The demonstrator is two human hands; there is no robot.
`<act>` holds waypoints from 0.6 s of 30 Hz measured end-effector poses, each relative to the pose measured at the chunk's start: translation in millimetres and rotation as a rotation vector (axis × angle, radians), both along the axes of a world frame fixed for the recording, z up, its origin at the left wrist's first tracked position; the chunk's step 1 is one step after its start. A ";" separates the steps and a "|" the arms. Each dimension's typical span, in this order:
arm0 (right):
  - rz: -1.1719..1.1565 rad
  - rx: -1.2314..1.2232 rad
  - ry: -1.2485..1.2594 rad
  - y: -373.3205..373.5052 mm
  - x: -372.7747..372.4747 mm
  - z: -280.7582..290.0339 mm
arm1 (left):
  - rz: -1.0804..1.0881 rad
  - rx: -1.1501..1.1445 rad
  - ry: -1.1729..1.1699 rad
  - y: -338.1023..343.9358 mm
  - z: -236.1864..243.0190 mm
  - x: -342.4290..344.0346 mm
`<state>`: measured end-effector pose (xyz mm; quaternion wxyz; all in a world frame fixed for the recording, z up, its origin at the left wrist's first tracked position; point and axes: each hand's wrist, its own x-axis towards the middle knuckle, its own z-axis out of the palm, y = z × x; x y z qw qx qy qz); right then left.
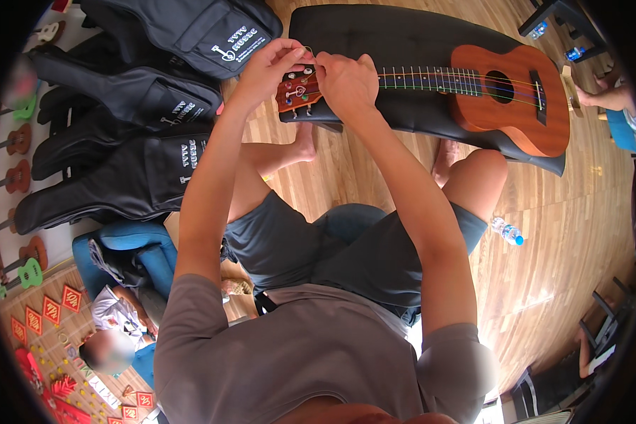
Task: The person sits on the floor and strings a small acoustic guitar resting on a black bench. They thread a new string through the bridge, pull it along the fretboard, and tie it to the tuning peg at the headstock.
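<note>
A brown wooden ukulele (466, 106) lies on its back on a black padded bench (374, 39), its body to the right and its headstock (290, 95) to the left. Coloured strings run along its neck. My left hand (272, 67) is closed in a pinch above the headstock, at a thin string (308, 49) that loops up between my fingertips. Beside it, my right hand (346, 81) covers the nut end of the neck, its fingers bent and pinched together at the same string. The fingertips of both hands nearly meet, and the string's ends are hidden.
Several black instrument bags (155, 99) lie to the left. A plastic bottle (507, 231) lies on the wooden floor (565, 212) at the right. Small ukuleles (20, 177) hang along the left wall. Another person (120, 318) is at the lower left, beside blue seats (134, 244).
</note>
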<state>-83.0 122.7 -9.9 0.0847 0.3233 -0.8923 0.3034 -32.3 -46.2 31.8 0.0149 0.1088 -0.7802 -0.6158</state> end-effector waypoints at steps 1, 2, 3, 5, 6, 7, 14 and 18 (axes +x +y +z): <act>-0.011 0.008 0.032 -0.8 -0.5 -1.8 | -0.019 0.004 0.000 -2.1 1.1 -0.1; -0.016 -0.003 0.041 -1.1 -1.7 -3.6 | -0.038 0.007 0.000 -3.6 2.6 0.0; -0.021 -0.014 0.050 -1.2 -3.4 -5.4 | -0.058 0.011 0.000 -4.9 2.3 0.4; -0.022 -0.040 0.063 -2.3 -5.0 -8.4 | -0.080 -0.138 -0.089 -7.7 -0.9 2.9; -0.020 -0.053 0.068 -2.6 -5.8 -9.4 | -0.092 -0.213 -0.133 -8.4 -2.8 3.3; -0.018 -0.067 0.073 -2.8 -6.5 -10.7 | -0.133 -0.257 -0.168 -9.5 -4.7 2.3; -0.040 -0.152 0.073 -2.1 -7.3 -8.8 | -0.234 -0.503 -0.210 -14.9 -13.8 -13.1; -0.034 -0.189 0.094 -1.5 -7.1 -9.2 | -0.251 -0.517 -0.199 -16.6 -20.5 -16.8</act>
